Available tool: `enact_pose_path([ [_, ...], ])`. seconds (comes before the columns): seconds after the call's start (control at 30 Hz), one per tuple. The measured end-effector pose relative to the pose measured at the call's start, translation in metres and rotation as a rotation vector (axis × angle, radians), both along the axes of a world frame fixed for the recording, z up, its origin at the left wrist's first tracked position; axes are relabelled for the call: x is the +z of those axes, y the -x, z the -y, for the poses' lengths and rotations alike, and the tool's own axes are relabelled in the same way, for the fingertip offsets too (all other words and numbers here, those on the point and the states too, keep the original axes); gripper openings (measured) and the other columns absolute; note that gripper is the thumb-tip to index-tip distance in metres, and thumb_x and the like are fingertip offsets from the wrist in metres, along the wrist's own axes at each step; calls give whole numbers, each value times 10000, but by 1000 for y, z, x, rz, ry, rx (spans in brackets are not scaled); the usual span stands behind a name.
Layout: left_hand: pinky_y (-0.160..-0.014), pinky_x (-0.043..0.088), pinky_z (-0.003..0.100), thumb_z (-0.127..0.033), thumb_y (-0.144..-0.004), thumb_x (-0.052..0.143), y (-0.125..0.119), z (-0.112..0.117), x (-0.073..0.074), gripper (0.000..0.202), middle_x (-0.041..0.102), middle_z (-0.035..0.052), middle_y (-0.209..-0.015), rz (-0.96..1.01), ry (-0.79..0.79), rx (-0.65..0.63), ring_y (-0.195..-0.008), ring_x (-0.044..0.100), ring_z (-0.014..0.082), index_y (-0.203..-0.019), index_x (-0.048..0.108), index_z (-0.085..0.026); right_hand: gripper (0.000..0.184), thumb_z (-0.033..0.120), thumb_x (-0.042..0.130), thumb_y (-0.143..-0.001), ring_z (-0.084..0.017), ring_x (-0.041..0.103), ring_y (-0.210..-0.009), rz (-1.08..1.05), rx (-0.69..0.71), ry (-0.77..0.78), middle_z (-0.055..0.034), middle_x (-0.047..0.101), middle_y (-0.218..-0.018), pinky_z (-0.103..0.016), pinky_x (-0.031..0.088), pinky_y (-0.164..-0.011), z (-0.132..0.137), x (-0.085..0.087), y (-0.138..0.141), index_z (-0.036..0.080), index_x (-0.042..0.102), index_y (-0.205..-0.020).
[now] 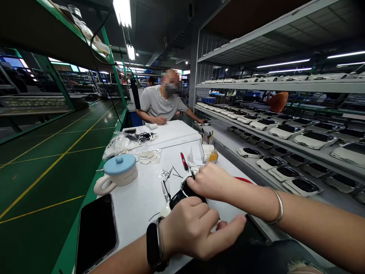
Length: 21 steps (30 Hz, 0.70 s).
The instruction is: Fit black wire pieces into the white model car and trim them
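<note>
Evidently, fitting or finishing work on the white model car [177, 196], lower centre, is in hand. The right hand [211, 179] appears closed on a dark slender tool [191, 171]; the left hand [196, 226] curls over the car, grip undeterminable. The next move calls for a steady body. Lettering on the mug [121, 173], centre left, not reliably legible.

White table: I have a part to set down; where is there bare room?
Bare: between mug, phone and car; also the far board, between black parts and rack. Crowded: around the car, with knife, silver bits, left hand and right hand; beyond the mug, a bag.
</note>
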<state>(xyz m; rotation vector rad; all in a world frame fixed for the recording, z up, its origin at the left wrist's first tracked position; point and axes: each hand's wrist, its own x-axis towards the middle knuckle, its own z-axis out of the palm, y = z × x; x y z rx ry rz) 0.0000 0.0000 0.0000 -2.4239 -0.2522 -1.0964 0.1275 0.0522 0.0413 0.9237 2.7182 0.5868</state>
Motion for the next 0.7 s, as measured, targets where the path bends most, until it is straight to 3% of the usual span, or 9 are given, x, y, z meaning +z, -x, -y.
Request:
enact_pose_path([
  [0.07, -409, 263, 267, -132, -802, 487, 10, -5, 8, 264, 424, -66, -490, 75, -68, 0, -419, 363, 99, -1050, 578, -136, 141, 120, 460, -870, -204, 587, -583, -42, 36, -23, -77, 610, -602, -269, 239, -495, -2, -14, -11, 145, 578, -797],
  [0.17, -438, 319, 262, -162, -812, 486, 27, -17, 19, 207, 494, -38, -531, 137, -105, 100, -458, 422, 105, -993, 572, -109, 165, 208, 451, -900, -199, 553, -557, -177, 105, -57, -45, 582, -583, -294, 209, -507, 0, -41, -37, 171, 563, -785],
  [0.27, -469, 357, 244, -124, -785, 538, 45, -27, 29, 195, 521, -37, -554, 197, -124, 201, -475, 454, 97, -978, 565, -117, 355, 401, 393, -940, -167, 485, -542, -466, 88, -77, -32, 522, -571, -299, 226, -523, 14, -73, -67, 179, 513, -690],
  [0.43, -491, 374, 222, -56, -743, 572, 60, -34, 36, 230, 514, -59, -559, 304, -159, 289, -479, 470, 85, -954, 561, -146, 509, 681, 461, -824, -137, 411, -549, -766, 13, 125, 9, 443, -592, -259, 294, -530, 36, -123, -93, 201, 378, -673],
  [0.6, -485, 349, 220, -71, -761, 554, 58, -34, 35, 176, 496, -59, -540, 264, -140, 289, -463, 449, 80, -921, 568, -140, 322, 433, 424, -924, -126, 353, -477, -959, -511, 3, 45, 350, -550, -243, 279, -485, 30, -153, -86, 223, 307, -709],
  [0.63, -486, 347, 223, -82, -773, 551, 56, -34, 35, 152, 503, -57, -539, 245, -121, 300, -463, 454, 84, -909, 569, -146, 322, 414, 419, -927, -123, 325, -465, -995, -561, 2, 50, 321, -540, -241, 272, -475, 30, -158, -84, 224, 286, -703],
  [0.7, -490, 350, 230, -128, -812, 537, 50, -33, 33, 98, 537, -46, -556, 211, 3, 380, -478, 484, 95, -897, 573, -162, 355, 422, 447, -916, -115, 293, -466, -1047, -526, 27, 54, 293, -542, -240, 270, -472, 30, -167, -81, 222, 260, -691],
])
